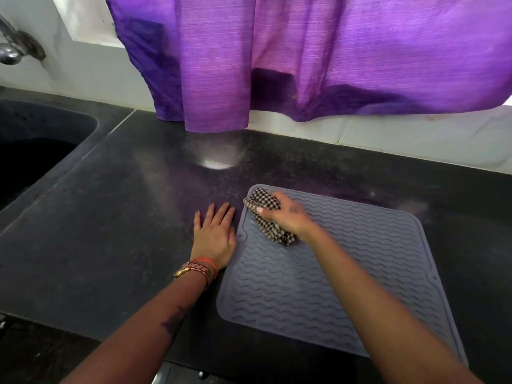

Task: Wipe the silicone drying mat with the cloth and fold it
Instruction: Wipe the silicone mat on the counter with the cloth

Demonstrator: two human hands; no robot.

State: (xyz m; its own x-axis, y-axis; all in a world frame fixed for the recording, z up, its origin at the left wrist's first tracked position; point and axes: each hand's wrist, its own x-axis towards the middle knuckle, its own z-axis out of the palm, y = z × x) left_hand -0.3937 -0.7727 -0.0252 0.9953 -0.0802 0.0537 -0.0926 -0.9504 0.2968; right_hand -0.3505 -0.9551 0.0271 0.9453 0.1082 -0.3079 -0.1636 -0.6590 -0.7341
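A grey silicone drying mat (360, 261) with wavy ridges lies flat on the dark countertop (116, 223). My right hand (288, 214) presses a bunched brown-and-white checked cloth (263, 214) onto the mat's far left corner. My left hand (214, 234) rests flat on the counter, fingers spread, its palm edge touching the mat's left rim. A watch and bangles sit on that wrist.
A dark sink (36, 156) is sunk into the counter at the left, with a metal tap (13, 48) above it. A purple curtain (304, 59) hangs down to the counter's back edge. White wall tiles (415, 139) run behind the counter.
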